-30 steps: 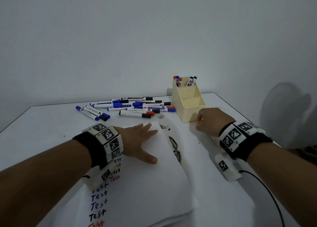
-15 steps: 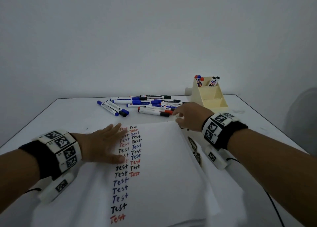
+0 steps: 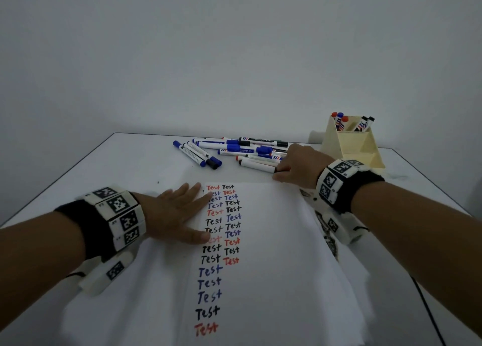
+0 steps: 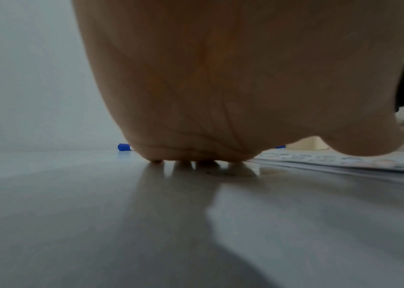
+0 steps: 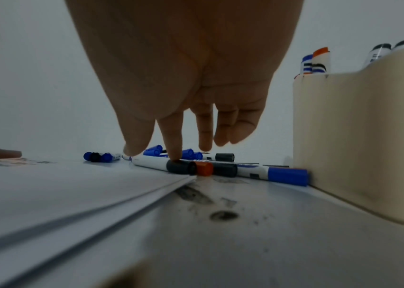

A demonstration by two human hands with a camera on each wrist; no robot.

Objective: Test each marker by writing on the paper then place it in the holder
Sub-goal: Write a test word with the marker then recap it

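Head view, item list: paper (image 3: 273,241) stack lying on white table (image 3: 130,163), top sheet carrying two columns of "Test" in red, blue and black. Left hand (image 3: 177,212) flat on the sheet's left margin, fingers straight and spread, holding nothing, thumb tip touching the writing. Right hand (image 3: 297,165) at the near end of the loose marker pile (image 3: 234,150), just beyond the sheet's far edge. Cream holder (image 3: 352,147) at far right, five capped markers standing in its rear compartments: red and blue together, two black beside them.

Right wrist view: index fingertip (image 5: 175,155) resting on the black cap of the nearest marker (image 5: 161,164); thumb lowered to the barrel end; remaining fingers loosely curved above. No closed grip as yet, a pinch judged to be forming.

Progress, as judged: many words written and five markers stored, so testing is well under way. Roughly a dozen markers lie loose, each to be tested and placed; the black-capped one appears next, to be lifted, uncapped, written with, recapped and stowed.

Not determinable: exact count of the pile, since markers overlap and the right hand covers several ends; contents of the holder's lower front tiers; dark smudges on the table beside the paper, partly under the right wrist. Left wrist view shows mostly palm, with fingertips pressed on the surface
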